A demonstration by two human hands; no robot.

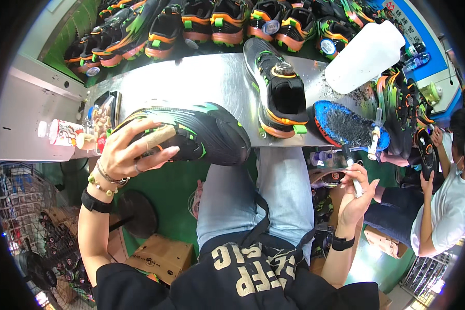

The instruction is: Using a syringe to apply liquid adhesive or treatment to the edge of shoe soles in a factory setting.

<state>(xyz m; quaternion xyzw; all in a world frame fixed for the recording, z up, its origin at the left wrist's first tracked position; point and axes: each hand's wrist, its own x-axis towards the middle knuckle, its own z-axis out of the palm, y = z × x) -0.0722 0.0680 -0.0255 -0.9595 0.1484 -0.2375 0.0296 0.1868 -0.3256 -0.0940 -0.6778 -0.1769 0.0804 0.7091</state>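
My left hand (135,146) is closed round a black sneaker (212,135) with green markings, tilted over the metal table's near edge, its toe pointing right. A tan wrap covers one finger of this hand. My right hand (357,192), off the table's edge at the right, grips a slim white pen-like marker (352,175) with a dark tip pointing up. Just beyond that tip lies a blue sole-shaped piece (341,124) covered with black residue. A thin clear tube like a syringe (375,133) rests on its right end. Another black sneaker (276,88), with an orange collar and a dial, stands upright mid-table.
Rows of sneakers (227,23) line the back. A large white plastic container (364,57) sits among black crumbs at back right. Small bottles (67,133) and a bag (102,120) stand at left. At right a co-worker (444,206) handles a shoe. A carton (163,257) lies below.
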